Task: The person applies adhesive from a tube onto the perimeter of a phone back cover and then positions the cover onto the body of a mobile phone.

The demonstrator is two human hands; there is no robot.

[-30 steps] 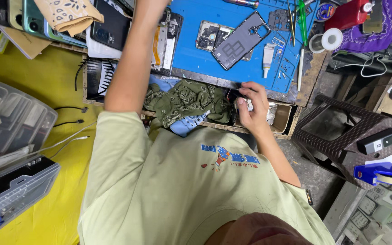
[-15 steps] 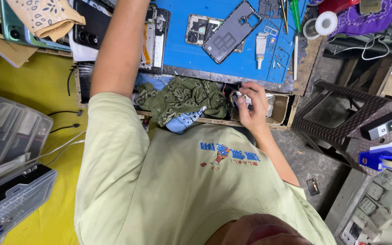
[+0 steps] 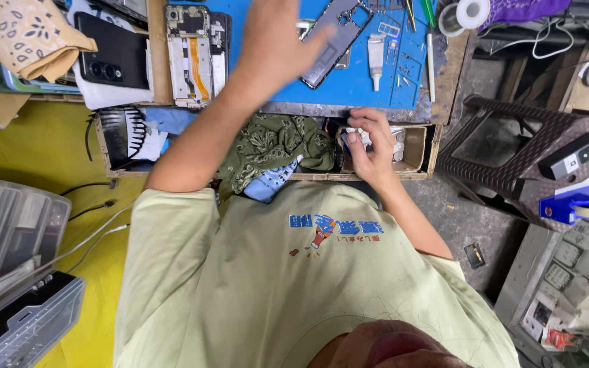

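Observation:
My left hand (image 3: pixel 274 41) hovers, blurred, over the blue work mat (image 3: pixel 363 85) with fingers spread and nothing in it. Its fingertips are close to a grey phone back cover (image 3: pixel 341 31). An opened phone frame with an orange flex cable (image 3: pixel 195 54) lies just left of that hand. My right hand (image 3: pixel 371 143) reaches into the open wooden drawer (image 3: pixel 423 146) below the mat, fingers curled around a small white object (image 3: pixel 359 133). A green patterned cloth (image 3: pixel 274 143) lies in the drawer between my arms.
A black phone (image 3: pixel 110 58) and a patterned cloth (image 3: pixel 25 34) lie at the top left. A white tube (image 3: pixel 375 51) and tape roll (image 3: pixel 472 10) sit on the bench. Brown stool (image 3: pixel 506 150) and blue tape dispenser (image 3: pixel 577 204) stand right; clear plastic boxes (image 3: pixel 8 238) left.
My left hand has drawn back from the far side of the bench to the blue mat. My right hand has stayed in the drawer.

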